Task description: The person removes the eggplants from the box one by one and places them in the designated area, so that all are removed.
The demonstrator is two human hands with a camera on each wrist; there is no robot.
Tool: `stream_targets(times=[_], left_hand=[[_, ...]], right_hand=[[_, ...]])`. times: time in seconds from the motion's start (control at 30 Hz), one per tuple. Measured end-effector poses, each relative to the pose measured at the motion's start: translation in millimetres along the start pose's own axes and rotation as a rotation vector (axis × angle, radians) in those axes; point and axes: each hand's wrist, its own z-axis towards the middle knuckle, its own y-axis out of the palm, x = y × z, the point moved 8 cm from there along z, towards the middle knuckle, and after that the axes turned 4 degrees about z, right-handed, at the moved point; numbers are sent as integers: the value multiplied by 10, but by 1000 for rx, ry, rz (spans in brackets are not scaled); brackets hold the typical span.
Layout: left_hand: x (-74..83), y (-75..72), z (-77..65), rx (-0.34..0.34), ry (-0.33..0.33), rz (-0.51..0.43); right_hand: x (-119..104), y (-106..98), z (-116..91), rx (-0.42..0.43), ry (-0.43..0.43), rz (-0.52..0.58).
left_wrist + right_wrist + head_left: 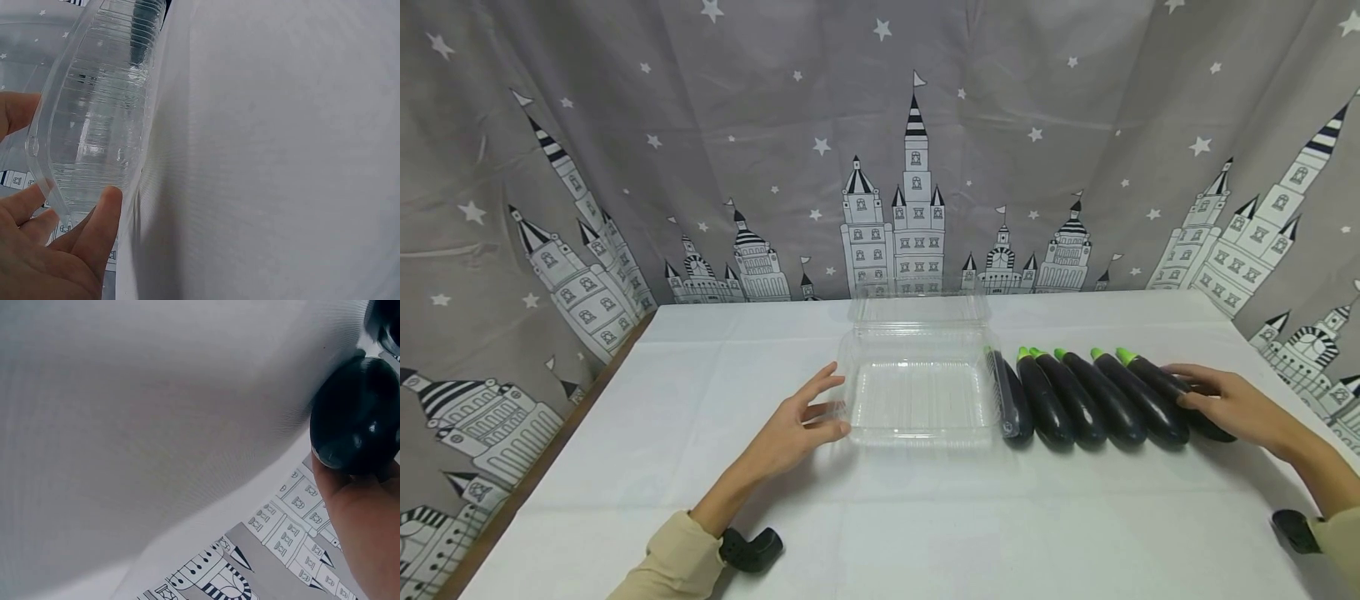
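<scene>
A clear plastic clamshell box [917,435] stands on the white table with its lid [919,310] raised at the back. At its left side is my left hand [793,429], fingers spread and thumb toward me; in the left wrist view, the fingertips [111,199] are at the box wall [94,112]. Right of the box, several dark purple eggplants [1045,400] lie side by side, green stems pointing away. My right hand [1236,404] grips the rightmost eggplant [1157,382], with its thumb on the near side. The right wrist view shows that eggplant's rounded end [356,419] against the hand.
The leftmost eggplant [1013,408] lies right against the box, partly behind its clear rim. A grey curtain [760,100] with castles and stars hangs behind the table [925,533]. Black straps [752,550] sit at both wrists.
</scene>
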Motion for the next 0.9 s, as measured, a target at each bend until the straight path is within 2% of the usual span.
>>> stream_targets(times=[0.2,0.9], left_hand=[[0,-9,-11,4,-1,2],[0,3,6,-7,7,6]], right_hand=[[26,-7,-3,10,39,-16],[88,-24,-21,29,72,-12]])
